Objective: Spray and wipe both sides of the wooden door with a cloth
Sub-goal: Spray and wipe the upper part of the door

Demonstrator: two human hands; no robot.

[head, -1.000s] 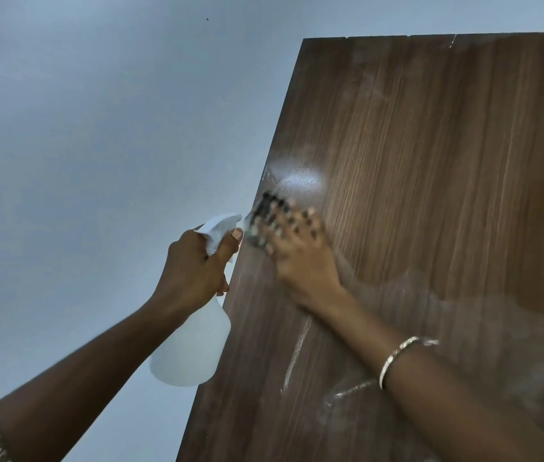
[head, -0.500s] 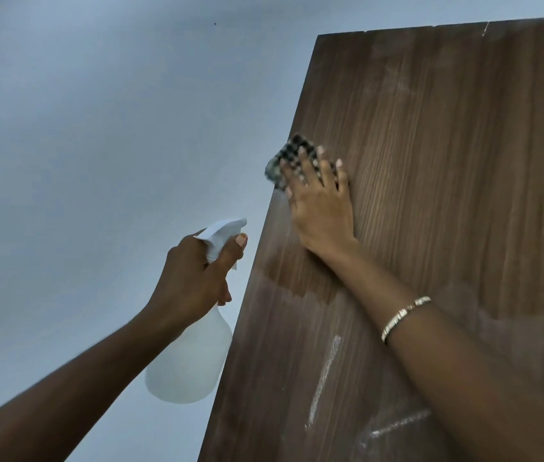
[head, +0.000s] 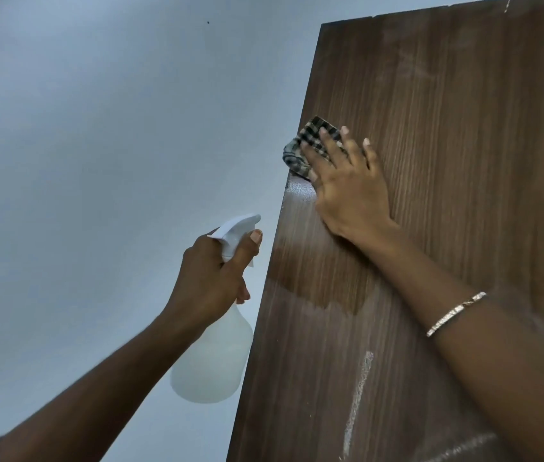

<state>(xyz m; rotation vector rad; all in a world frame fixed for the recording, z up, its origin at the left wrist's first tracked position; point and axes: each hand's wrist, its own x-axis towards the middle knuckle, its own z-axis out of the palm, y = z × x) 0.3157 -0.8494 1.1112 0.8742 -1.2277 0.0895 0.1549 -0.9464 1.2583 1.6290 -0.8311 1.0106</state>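
Note:
The wooden door (head: 447, 161) fills the right half of the view, seen from below, with wet patches and white streaks on its lower part. My right hand (head: 347, 188) presses a checked cloth (head: 307, 145) flat against the door near its left edge, fingers straight and spread. The cloth sticks out beyond my fingertips and slightly past the door's edge. My left hand (head: 214, 278) grips the neck of a white spray bottle (head: 212, 358), just left of the door's edge, with the thumb on the nozzle head.
A plain pale wall or ceiling (head: 97, 161) fills the left half. A bracelet (head: 457, 313) sits on my right forearm. The door's top edge (head: 430, 8) runs across the upper right.
My right hand has slid the cloth up along the door's left edge from beside the bottle, leaving a darker wet band below. My left hand with the bottle has barely moved.

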